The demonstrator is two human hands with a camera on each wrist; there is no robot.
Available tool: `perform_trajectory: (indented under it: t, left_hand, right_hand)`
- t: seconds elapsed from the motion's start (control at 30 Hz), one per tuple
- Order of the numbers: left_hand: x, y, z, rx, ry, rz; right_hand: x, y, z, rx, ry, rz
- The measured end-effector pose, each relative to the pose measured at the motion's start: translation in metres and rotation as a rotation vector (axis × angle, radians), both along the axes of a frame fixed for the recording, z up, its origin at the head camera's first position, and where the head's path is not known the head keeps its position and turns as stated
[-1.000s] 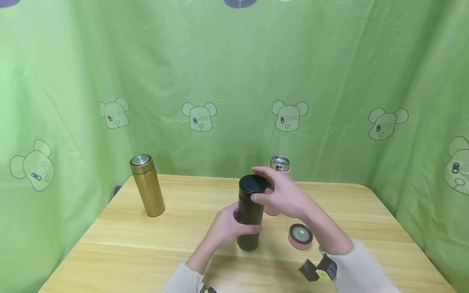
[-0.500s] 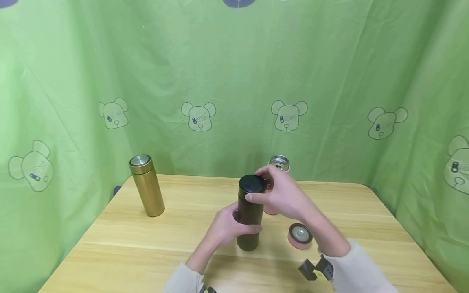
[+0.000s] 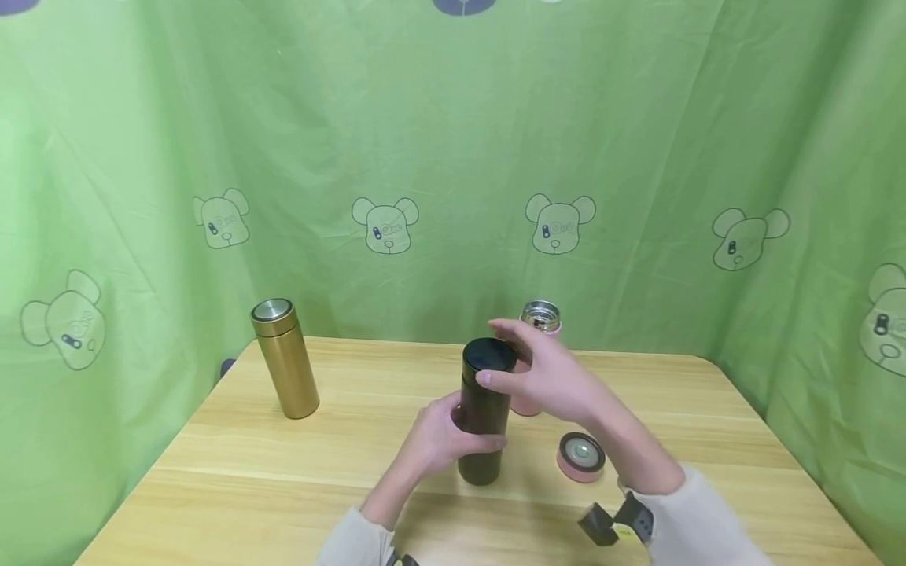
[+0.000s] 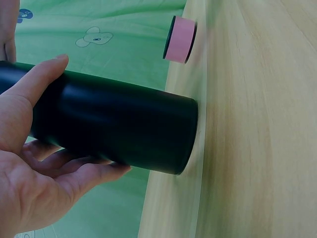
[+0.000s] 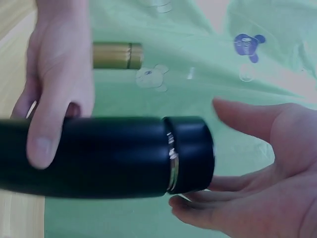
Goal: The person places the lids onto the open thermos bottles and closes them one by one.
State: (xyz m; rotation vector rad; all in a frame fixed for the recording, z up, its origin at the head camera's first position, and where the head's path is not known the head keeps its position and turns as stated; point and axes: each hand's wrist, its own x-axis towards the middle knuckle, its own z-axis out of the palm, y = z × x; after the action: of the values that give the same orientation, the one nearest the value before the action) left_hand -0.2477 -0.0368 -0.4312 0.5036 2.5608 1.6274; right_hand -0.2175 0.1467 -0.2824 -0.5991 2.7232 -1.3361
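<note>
While the left hand (image 3: 435, 436) grips the black vacuum flask (image 3: 485, 413), fingers curled round it | right hand (image 3: 554, 379): fingers spread about its lid (image 3: 488, 356) | pink lid (image 3: 580, 457): right

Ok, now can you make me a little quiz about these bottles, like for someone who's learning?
1. Which bottle has no lid on?
2. True or false: the left hand is holding the gold bottle.
3. Fill in the blank: the pink lid is lying on the ____.

Key:
1. The pink bottle.
2. False; it holds the black bottle.
3. Wooden table.
</note>
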Motion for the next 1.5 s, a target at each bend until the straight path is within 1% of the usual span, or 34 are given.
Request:
perform_trajectory:
  t: [0.07,0.13,0.23,0.37,0.47,0.63,0.77,0.83,0.9,1.13,1.2,1.27,1.33,1.5]
  left_hand:
    - [0.000,0.000,0.000,0.005,0.000,-0.001]
    - [-0.001,0.001,0.000,0.009,-0.002,-0.002]
    - [-0.001,0.001,0.000,0.013,0.001,-0.005]
    - [-0.001,0.001,0.000,0.012,0.003,-0.006]
    - [-0.001,0.001,0.000,0.007,0.000,-0.002]
    - [0.000,0.000,0.000,0.003,-0.002,-0.002]
    - [-0.001,0.000,-0.001,0.004,-0.001,-0.008]
    - [-0.002,0.001,-0.002,0.004,0.000,-0.010]
    - [-0.002,0.001,-0.002,0.005,0.001,-0.010]
    - [-0.001,0.001,-0.001,0.008,-0.003,-0.004]
    - [-0.001,0.001,-0.001,0.010,0.000,-0.004]
    - [-0.001,0.002,-0.001,0.012,0.001,-0.003]
    - [-0.001,0.002,-0.001,0.014,-0.002,-0.003]
    - [-0.001,0.001,-0.001,0.021,-0.017,-0.001]
  right_hand:
    - [0.000,0.001,0.002,-0.018,-0.005,0.033]
    - [0.001,0.001,0.004,-0.005,0.013,0.045]
    - [0.001,0.001,0.005,0.019,0.044,0.032]
    - [0.000,0.002,0.005,-0.001,0.039,0.015]
    - [-0.001,0.002,0.003,0.001,0.044,-0.029]
    - [-0.003,-0.001,-0.003,0.042,0.071,-0.130]
    - [-0.004,-0.003,-0.005,0.064,0.100,-0.165]
    - [-0.004,-0.003,-0.006,0.068,0.102,-0.158]
    - [-0.004,-0.001,-0.006,0.060,0.090,-0.129]
    - [-0.002,0.005,-0.001,-0.036,0.005,0.060]
    - [-0.002,0.006,0.000,-0.043,0.001,0.089]
    - [-0.002,0.006,0.001,-0.038,0.006,0.095]
    - [-0.003,0.007,0.001,-0.029,0.010,0.084]
    - [-0.006,0.006,-0.001,-0.016,-0.006,-0.001]
